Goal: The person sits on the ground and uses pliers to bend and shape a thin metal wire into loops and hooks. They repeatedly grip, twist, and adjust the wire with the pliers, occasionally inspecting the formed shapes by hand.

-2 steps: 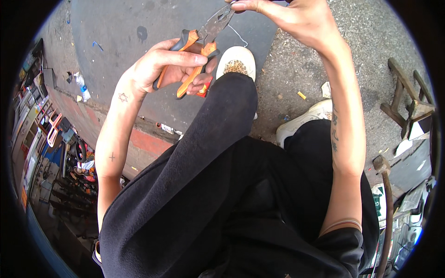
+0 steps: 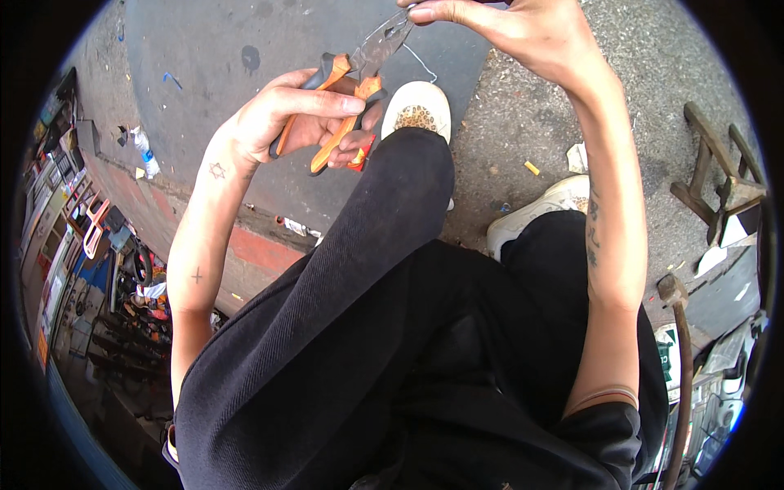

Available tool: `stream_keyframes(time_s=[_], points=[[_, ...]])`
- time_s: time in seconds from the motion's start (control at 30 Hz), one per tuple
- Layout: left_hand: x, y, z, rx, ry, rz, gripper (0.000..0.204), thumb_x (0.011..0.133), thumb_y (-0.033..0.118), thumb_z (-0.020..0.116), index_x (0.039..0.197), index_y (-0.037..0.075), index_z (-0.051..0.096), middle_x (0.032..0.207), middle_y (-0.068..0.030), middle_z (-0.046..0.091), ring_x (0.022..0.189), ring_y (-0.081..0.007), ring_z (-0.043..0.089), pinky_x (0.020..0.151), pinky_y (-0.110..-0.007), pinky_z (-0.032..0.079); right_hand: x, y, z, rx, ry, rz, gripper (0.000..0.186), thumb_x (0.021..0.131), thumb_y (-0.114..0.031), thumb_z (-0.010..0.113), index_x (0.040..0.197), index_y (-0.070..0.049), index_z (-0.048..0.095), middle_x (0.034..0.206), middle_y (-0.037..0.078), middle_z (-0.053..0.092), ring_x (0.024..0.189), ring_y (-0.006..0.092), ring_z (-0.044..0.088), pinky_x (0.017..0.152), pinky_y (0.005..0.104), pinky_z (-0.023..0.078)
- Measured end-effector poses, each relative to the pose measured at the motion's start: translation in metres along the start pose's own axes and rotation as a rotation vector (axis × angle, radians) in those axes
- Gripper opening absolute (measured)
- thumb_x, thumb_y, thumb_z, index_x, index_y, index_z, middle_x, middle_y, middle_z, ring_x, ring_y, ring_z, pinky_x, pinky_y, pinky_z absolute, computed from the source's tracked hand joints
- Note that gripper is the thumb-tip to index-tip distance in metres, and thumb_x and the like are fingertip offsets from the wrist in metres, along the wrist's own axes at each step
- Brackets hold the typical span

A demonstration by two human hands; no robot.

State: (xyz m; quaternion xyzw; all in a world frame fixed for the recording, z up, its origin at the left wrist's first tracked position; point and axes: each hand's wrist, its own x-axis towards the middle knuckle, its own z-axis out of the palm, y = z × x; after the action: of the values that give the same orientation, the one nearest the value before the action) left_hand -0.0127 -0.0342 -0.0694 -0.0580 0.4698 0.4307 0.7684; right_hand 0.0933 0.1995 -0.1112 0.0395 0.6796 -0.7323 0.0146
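Observation:
My left hand [image 2: 306,110] is wrapped round the orange and black handles of a pair of pliers [image 2: 381,49]. The handles stand apart, and the metal jaws point up and to the right. At the jaw tips, my right hand [image 2: 510,33] is closed in a pinch, its thumb by the metal. The picture's upper edge cuts off its fingers, so what they pinch is hidden. A thin white strand [image 2: 420,62] hangs below the jaws, over the dark mat. Something small and red [image 2: 363,155] shows beside my left fingertips.
My pale shoe [image 2: 416,110] rests on a dark mat [image 2: 204,49]. To the right are a wooden stool-like frame [image 2: 723,184] and a hammer [image 2: 674,290] with a long handle. A plastic bottle [image 2: 145,151] lies to the left, near shelves crowded with goods [image 2: 122,302].
My right forearm has shifted very slightly to the right. The left hand and the pliers hold almost the same place.

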Motion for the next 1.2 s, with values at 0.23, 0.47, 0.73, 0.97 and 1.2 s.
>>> stream_keyframes(time_s=[0.23, 0.47, 0.73, 0.97, 1.2], points=[[0.0, -0.005, 0.012, 0.005, 0.165, 0.015, 0.03, 0.088, 0.023, 0.068, 0.104, 0.001, 0.053, 0.076, -0.0089, 0.051, 0.063, -0.0181, 0.051, 0.054, -0.034, 0.042, 0.008, -0.004, 0.001, -0.031, -0.082, 0.109, 0.012, 0.09, -0.009, 0.069, 0.095, 0.002, 0.073, 0.079, 0.009, 0.073, 0.073, 0.0122, 0.068, 0.071, 0.0278, 0.054], [-0.001, 0.004, 0.003, -0.028, 0.002, 0.013, 0.032, 0.091, 0.02, 0.071, 0.112, -0.002, 0.059, 0.09, -0.0108, 0.061, 0.073, -0.0181, 0.059, 0.069, -0.038, 0.054, 0.005, -0.004, 0.001, -0.006, -0.051, 0.158, 0.011, 0.093, -0.006, 0.065, 0.095, 0.002, 0.071, 0.073, 0.006, 0.068, 0.066, 0.0102, 0.064, 0.063, 0.0262, 0.051], [-0.009, 0.002, 0.012, 0.169, 0.226, 0.005, 0.042, 0.09, 0.023, 0.077, 0.11, -0.008, 0.058, 0.088, -0.0125, 0.064, 0.073, -0.0198, 0.064, 0.068, -0.037, 0.057, 0.002, -0.02, -0.002, 0.015, -0.06, 0.218, 0.013, 0.093, -0.007, 0.064, 0.092, 0.005, 0.07, 0.071, 0.006, 0.067, 0.061, 0.0097, 0.061, 0.059, 0.0262, 0.05], [-0.012, 0.007, 0.003, 0.335, 0.231, -0.076, 0.05, 0.09, 0.024, 0.077, 0.118, -0.009, 0.052, 0.087, -0.0159, 0.066, 0.071, -0.0207, 0.066, 0.066, -0.036, 0.057, 0.007, -0.032, -0.004, -0.148, -0.155, 0.362, 0.017, 0.094, -0.011, 0.062, 0.091, 0.004, 0.068, 0.065, 0.007, 0.065, 0.059, 0.0106, 0.061, 0.058, 0.0283, 0.047], [-0.007, 0.001, 0.002, 0.007, 0.034, 0.006, 0.042, 0.097, 0.026, 0.063, 0.121, -0.007, 0.054, 0.096, -0.0226, 0.062, 0.073, -0.0271, 0.067, 0.059, -0.042, 0.059, 0.009, -0.011, 0.0, -0.067, -0.137, 0.155, 0.017, 0.096, -0.012, 0.061, 0.094, 0.004, 0.067, 0.074, 0.011, 0.068, 0.067, 0.0145, 0.067, 0.064, 0.03, 0.052]])
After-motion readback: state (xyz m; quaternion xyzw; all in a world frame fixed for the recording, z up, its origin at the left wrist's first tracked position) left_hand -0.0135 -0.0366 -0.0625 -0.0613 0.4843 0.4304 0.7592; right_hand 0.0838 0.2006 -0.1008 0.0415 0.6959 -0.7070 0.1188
